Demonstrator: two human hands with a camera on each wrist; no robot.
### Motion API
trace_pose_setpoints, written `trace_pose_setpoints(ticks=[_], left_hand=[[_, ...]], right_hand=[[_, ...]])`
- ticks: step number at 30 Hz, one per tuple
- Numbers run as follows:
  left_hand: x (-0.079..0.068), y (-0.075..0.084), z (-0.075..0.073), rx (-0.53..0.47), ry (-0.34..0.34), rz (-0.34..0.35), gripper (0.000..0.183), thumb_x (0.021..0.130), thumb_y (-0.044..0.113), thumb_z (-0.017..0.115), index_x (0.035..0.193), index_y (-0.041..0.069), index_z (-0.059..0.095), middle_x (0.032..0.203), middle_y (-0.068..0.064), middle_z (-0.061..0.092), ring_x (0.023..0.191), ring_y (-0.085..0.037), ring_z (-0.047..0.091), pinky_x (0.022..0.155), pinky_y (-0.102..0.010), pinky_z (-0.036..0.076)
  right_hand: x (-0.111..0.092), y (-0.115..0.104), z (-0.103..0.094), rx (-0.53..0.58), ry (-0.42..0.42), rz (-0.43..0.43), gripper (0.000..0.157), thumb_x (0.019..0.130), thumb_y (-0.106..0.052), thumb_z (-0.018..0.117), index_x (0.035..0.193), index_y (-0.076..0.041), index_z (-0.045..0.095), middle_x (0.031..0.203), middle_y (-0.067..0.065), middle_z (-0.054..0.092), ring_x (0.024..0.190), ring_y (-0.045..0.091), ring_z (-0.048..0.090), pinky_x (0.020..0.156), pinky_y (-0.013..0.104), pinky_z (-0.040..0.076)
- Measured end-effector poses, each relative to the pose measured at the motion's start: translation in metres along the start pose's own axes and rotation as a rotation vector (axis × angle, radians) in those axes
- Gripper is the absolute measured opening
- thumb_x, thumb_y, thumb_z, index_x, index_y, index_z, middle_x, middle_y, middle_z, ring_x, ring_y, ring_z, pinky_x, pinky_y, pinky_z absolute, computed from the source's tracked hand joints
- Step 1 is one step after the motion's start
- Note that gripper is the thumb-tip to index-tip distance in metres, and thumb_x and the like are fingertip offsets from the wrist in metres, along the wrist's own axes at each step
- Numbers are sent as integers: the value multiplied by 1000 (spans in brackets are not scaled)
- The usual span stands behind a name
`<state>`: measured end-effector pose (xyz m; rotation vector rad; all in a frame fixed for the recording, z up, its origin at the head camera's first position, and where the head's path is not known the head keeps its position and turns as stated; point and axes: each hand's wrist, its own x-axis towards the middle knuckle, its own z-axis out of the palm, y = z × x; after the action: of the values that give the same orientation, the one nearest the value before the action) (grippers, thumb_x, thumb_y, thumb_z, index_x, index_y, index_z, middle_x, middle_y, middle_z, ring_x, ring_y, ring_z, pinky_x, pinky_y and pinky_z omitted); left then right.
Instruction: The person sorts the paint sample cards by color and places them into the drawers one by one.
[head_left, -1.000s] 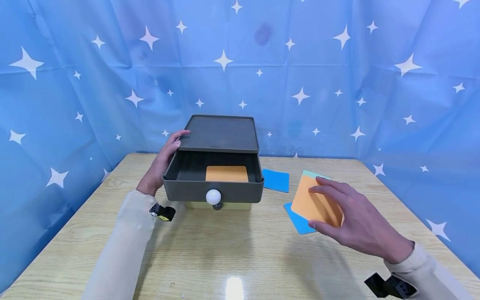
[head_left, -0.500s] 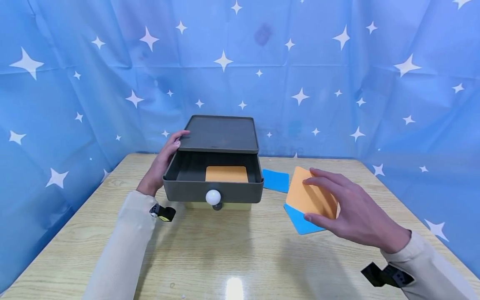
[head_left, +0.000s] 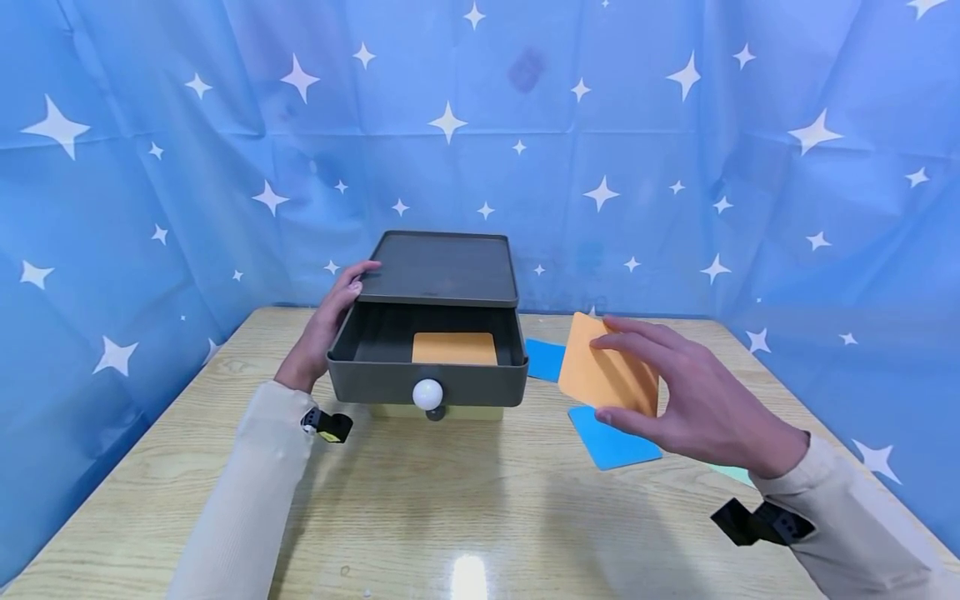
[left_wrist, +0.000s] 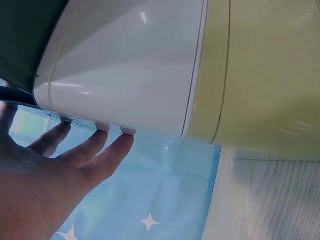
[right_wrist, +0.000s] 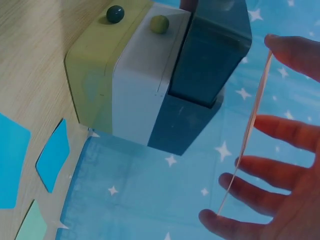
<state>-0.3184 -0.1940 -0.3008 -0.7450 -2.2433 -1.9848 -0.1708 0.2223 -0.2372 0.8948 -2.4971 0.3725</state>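
My right hand holds an orange square card in the air, thumb at one edge and fingertips along the opposite one. The right wrist view catches this card nearly edge-on. On the left, my left hand rests against the side of a small drawer cabinet, its fingers spread and fairly straight. The cabinet's dark grey top drawer, which has a white round knob, is pulled out. Inside it a second orange card shows.
Two blue cards lie on the wooden table to the cabinet's right. A pale green card peeks out beneath the right forearm. Closed white and yellow-green drawers sit below; a starry blue curtain hangs behind.
The right hand has moved left and upward with the orange card, toward the cabinet, uncovering more of the nearer blue card. The left hand and the drawer stay where they were.
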Motion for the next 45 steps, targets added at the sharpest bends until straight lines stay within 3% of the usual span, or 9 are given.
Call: trace_pose_setpoints(ticks=[10, 18, 32, 45], left_hand=[[0, 1, 1, -4, 8, -4, 53, 107, 40, 24, 158, 27, 24, 167, -1, 12, 148, -31, 23, 114, -56, 30], [-1, 1, 2, -7, 2, -12, 52, 107, 41, 24, 158, 28, 24, 167, -1, 12, 148, -30, 22, 116, -58, 28], [-1, -1, 1, -6, 11, -4, 52, 107, 42, 23, 158, 30, 25, 168, 1, 10, 149, -31, 19, 117, -61, 26], [0, 0, 3, -12, 5, 4, 53, 107, 43, 23, 158, 29, 24, 168, 0, 10, 149, -31, 18, 117, -62, 26]], right_hand=[[14, -11, 0, 45, -37, -21, 60, 78, -33, 85, 132, -21, 61, 149, 11, 52, 127, 36, 57, 85, 51, 54], [27, -14, 1, 41, -54, -84, 60, 79, -34, 84, 133, -19, 61, 151, 11, 51, 129, 34, 56, 84, 48, 54], [54, -23, 5, 53, -122, -127, 61, 83, -39, 80, 136, -18, 59, 153, 11, 49, 140, 34, 48, 106, 56, 43], [70, -28, 8, 29, -191, -113, 61, 82, -43, 80, 135, -20, 59, 155, 10, 47, 140, 34, 47, 105, 56, 44]])
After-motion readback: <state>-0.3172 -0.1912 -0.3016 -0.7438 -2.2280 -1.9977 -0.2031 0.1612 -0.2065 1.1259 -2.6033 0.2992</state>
